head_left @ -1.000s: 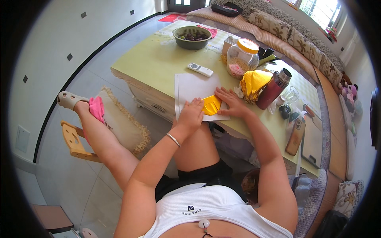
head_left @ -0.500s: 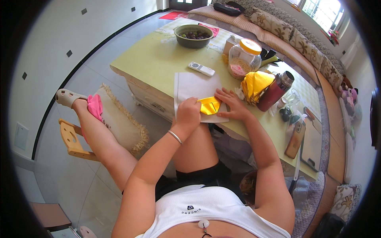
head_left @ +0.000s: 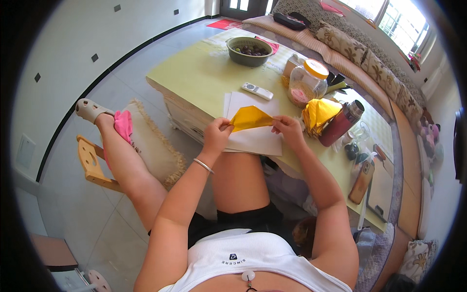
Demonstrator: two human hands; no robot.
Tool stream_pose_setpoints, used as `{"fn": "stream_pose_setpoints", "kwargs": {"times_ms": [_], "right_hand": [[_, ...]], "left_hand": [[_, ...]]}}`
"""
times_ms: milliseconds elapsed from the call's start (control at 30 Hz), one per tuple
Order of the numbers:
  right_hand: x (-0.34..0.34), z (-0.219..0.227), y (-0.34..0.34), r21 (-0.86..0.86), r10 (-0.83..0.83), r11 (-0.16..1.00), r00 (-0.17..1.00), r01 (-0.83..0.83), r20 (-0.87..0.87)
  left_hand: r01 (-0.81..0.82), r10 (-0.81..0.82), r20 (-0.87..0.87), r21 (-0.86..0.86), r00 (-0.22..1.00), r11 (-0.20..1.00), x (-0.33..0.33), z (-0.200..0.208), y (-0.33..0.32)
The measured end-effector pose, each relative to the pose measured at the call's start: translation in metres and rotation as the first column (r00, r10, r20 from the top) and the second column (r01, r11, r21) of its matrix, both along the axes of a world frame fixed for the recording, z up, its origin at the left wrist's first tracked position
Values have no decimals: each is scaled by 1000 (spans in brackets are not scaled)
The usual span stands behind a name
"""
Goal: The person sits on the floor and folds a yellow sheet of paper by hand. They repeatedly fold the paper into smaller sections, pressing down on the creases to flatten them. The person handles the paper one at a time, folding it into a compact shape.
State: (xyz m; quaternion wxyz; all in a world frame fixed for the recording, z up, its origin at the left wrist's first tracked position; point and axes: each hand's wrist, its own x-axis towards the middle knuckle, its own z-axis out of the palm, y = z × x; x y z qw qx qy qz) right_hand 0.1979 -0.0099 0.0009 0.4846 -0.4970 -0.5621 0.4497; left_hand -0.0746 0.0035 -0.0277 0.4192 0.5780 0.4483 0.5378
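Observation:
A folded piece of shiny gold paper point(head_left: 250, 118) is stretched between my hands, above white sheets of paper point(head_left: 258, 143) at the table's near edge. My left hand point(head_left: 217, 134) pinches its left corner between thumb and fingers. At the opposite corner my right hand point(head_left: 289, 130) has it pinched too. The gold paper has a wide, angular shape with a peaked top edge. Just right of my right hand lies a stack of folded gold paper point(head_left: 318, 117), leaning by a dark red thermos point(head_left: 342, 123).
The table point(head_left: 194, 82) carries a white remote point(head_left: 258, 91), a basin of dark round fruit point(head_left: 249, 57), a clear jar with a yellow lid point(head_left: 308, 83) and a phone point(head_left: 362, 182). A wooden stool point(head_left: 92, 163) stands left of my leg. A long cushioned seat runs behind the table.
The gold paper has come up off the white sheets. It is now spread wider between both hands; my right hand has gone from lying flat beside it to pinching its corner.

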Motion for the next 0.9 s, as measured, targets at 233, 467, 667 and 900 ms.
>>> {"fn": "stream_pose_setpoints", "kwargs": {"times_ms": [233, 467, 667, 900], "right_hand": [[-40, 9, 20, -48, -35, 999, 980, 26, -197], [-97, 21, 5, -50, -16, 999, 978, 6, -207], [-156, 30, -16, -48, -13, 999, 982, 5, -187], [-228, 5, -22, -61, 149, 984, 960, -168, -238]], "left_hand": [[87, 80, 441, -346, 894, 934, -33, 0, 4], [138, 319, 732, -489, 602, 862, -75, -31, -11], [78, 343, 766, -453, 544, 888, -124, -43, -47], [-85, 433, 735, -461, 522, 883, -189, -64, -89]]}}
